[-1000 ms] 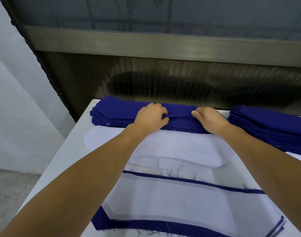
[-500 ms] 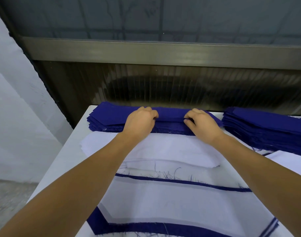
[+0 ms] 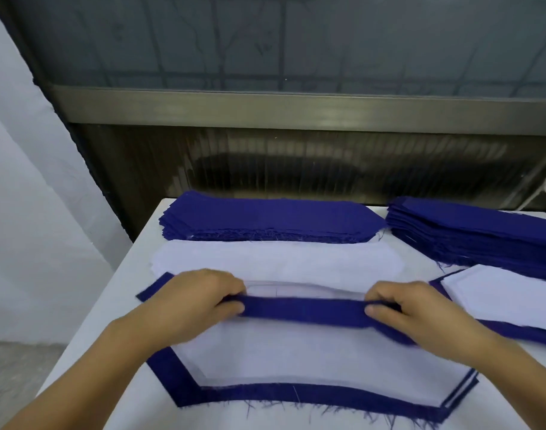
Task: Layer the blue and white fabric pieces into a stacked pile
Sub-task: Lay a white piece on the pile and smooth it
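My left hand [image 3: 200, 302] and my right hand [image 3: 411, 315] each pinch one end of a blue fabric piece [image 3: 305, 311], held stretched between them over the near pile. That layered pile [image 3: 296, 364] lies in front of me, white on top with blue edges showing around it. Behind the held piece lies a white fabric piece [image 3: 274, 262]. At the table's far edge sits a thick stack of blue pieces [image 3: 265, 217].
A second tall blue stack [image 3: 476, 234] stands at the far right, with another white-on-blue pile [image 3: 507, 296] in front of it. The white table [image 3: 116, 305] ends at the left; a dark wall panel [image 3: 296, 162] rises right behind it.
Both hands left the far blue stack and came toward me, carrying one blue piece pulled from it. It now hangs over the near pile.
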Available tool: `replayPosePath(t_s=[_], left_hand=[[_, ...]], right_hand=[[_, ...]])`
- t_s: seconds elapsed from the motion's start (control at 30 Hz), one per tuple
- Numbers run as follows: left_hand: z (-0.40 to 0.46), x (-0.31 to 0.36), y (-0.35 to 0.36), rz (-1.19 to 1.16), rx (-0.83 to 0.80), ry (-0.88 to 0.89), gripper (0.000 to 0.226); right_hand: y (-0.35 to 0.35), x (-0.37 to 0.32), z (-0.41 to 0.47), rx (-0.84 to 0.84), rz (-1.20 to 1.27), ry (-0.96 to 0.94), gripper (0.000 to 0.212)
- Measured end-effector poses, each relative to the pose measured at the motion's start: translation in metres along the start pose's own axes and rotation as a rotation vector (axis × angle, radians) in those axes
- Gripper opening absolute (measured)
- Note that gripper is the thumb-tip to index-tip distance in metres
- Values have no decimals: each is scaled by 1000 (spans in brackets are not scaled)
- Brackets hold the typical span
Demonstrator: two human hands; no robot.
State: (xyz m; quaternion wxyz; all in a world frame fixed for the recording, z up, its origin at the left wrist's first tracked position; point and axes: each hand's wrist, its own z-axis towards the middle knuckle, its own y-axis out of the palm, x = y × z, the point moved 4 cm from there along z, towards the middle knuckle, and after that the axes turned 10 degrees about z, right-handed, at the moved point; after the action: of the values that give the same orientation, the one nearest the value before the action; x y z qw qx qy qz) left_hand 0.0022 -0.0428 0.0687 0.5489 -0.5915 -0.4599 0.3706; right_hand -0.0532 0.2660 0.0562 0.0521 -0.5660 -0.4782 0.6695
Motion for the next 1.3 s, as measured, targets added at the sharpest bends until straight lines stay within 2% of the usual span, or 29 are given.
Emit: replayPosePath(t_s=[0.03, 0.17, 0.23, 0.33, 0.43, 0.53, 0.6, 0.63, 0.77, 0.87, 1.03, 1.2, 1.3], left_hand=[[-10, 3, 0, -43, -49, 32, 6], [-32, 5, -1, -202, -204, 91, 10], [-34, 1, 0, -246, -271, 87, 11], [-32, -7, 0, -205, -332, 57, 15], [-30, -15, -18, -79, -186, -15, 16], [-33, -17, -47, 6, 163, -66, 17], [-40, -16, -54, 1, 374, -80, 15], [-43, -13, -51, 4, 407, -88, 15], [-50, -2, 0, 18, 252, -73, 23], [-51, 6, 39, 23, 159, -59, 35], [-50, 6, 55, 24, 159, -65, 41], [-49, 4, 61, -15, 131, -65, 40], [-50, 1, 63, -70, 115, -73, 38]], right_hand=[[1, -1, -12, -52, 62, 21, 10], [-2, -4, -45, -250, 313, 120, 10], [-5, -2, -51, -323, 341, 180, 10], [-11, 4, -50, -257, 308, 229, 11], [-22, 3, -44, -61, 244, 185, 13], [-38, -7, -47, 266, 150, -29, 25], [-42, -14, -53, 446, -92, -200, 27], [-39, -14, -55, 476, -228, -263, 29], [1, 9, -66, 345, -535, -340, 51], [30, 34, -74, 220, -629, -334, 53], [30, 38, -79, 241, -607, -303, 49], [33, 32, -82, 174, -537, -289, 42], [30, 31, -83, 135, -433, -226, 22]])
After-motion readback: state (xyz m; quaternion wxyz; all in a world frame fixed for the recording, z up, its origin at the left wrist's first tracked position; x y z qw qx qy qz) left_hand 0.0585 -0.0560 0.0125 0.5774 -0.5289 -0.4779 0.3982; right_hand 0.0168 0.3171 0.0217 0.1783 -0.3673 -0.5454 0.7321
